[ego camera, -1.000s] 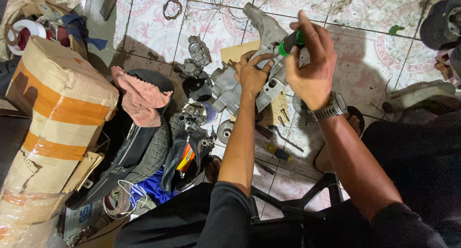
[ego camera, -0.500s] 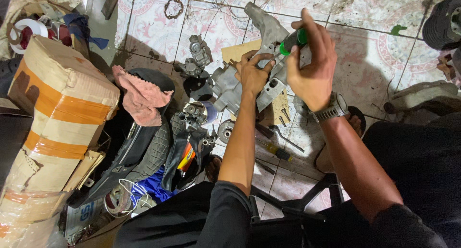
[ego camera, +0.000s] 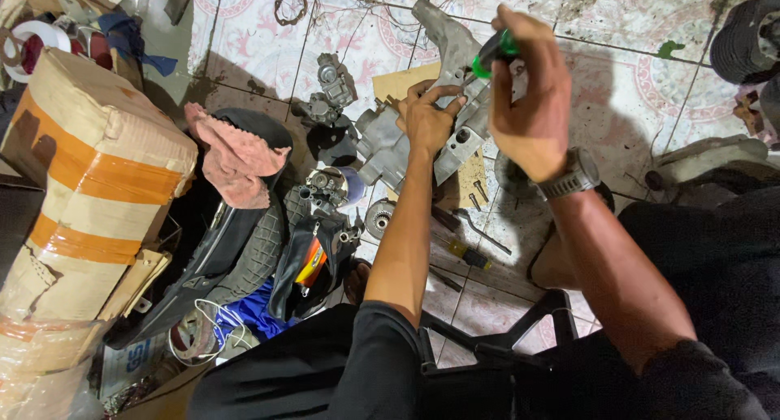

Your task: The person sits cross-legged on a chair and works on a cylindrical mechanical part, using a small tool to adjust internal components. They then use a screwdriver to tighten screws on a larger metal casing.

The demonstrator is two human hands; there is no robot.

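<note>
My right hand (ego camera: 528, 103) is shut on a green-handled screwdriver (ego camera: 492, 53), its tip angled down toward a grey metal engine part (ego camera: 388, 144) lying on the tiled floor. My left hand (ego camera: 429, 119) rests on top of that part, fingers spread and pressing it. A watch sits on my right wrist. A piece of cardboard (ego camera: 475, 184) lies under the engine part, and my left hand hides the part's middle.
A taped cardboard parcel (ego camera: 89, 184) stands at the left with a pink rag (ego camera: 236, 164) on a black seat. A carburettor (ego camera: 329, 91), another carburettor (ego camera: 325, 188), a yellow-handled screwdriver (ego camera: 467, 253), loose bolts and a black stool (ego camera: 504, 339) lie around.
My right hand with the screwdriver has shifted slightly; my left hand stays on the engine part. Otherwise nothing has moved.
</note>
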